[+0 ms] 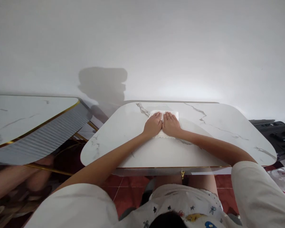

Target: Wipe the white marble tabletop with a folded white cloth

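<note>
A white cloth (163, 134), apparently folded, lies flat on the white marble-patterned tabletop (133, 152). My left hand (153, 124) rests palm down on the cloth's left part, its fingers stretched forward. Beside it, my right hand (171, 124) presses flat on the right part, fingers also extended. The two hands touch or nearly touch at the thumbs. Both cover much of the cloth; its edges show around them. Neither hand is wrapped around anything.
A white wall (180, 57) stands behind the table. To the left is a second marble-patterned table (33, 117) with a gold edge, another person's legs below it. A black case-like object (282, 136) sits at right. A small gold knob (182, 174) protrudes from the front.
</note>
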A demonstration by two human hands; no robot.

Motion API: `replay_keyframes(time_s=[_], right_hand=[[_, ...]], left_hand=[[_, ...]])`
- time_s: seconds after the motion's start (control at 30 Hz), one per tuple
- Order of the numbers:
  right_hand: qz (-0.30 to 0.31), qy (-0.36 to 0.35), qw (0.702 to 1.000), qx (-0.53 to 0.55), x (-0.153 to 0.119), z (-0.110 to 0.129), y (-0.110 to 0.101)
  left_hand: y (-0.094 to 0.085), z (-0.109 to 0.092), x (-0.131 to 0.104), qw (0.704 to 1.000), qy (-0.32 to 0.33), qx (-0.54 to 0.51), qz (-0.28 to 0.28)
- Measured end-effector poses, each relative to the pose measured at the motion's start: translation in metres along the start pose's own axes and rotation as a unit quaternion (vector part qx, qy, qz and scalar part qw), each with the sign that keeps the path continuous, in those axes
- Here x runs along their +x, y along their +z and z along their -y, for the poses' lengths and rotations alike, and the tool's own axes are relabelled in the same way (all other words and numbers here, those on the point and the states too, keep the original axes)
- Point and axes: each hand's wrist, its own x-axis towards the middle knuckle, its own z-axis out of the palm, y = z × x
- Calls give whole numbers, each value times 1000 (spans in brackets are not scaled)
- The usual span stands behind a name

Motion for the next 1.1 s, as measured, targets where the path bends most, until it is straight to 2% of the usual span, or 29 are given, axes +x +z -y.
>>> replay_keyframes(time_s=[0.27,0.43,0.53,0.63,0.73,0.93,1.1], right_hand=[[-6,-48,999,7,-60,27,-19],[-1,-60,998,13,-98,22,-35],[11,-56,998,20,-112,12,-42],[21,-51,998,21,-112,0,-45],[23,-33,999,22,-100,-13,-44],[43,8,999,19,-61,-44,-37],[51,-6,999,12,-23,-80,-30]], left_hand=[[-16,-24,-63,1000,-12,12,25],[-21,-52,-89,998,4,-23,54],[-19,-65,-93,996,21,-52,66],[-14,-72,-84,995,18,-74,67],[-10,-75,-63,994,12,-86,65],[3,-76,-11,994,4,-89,57],[24,-72,36,996,4,-86,24]])
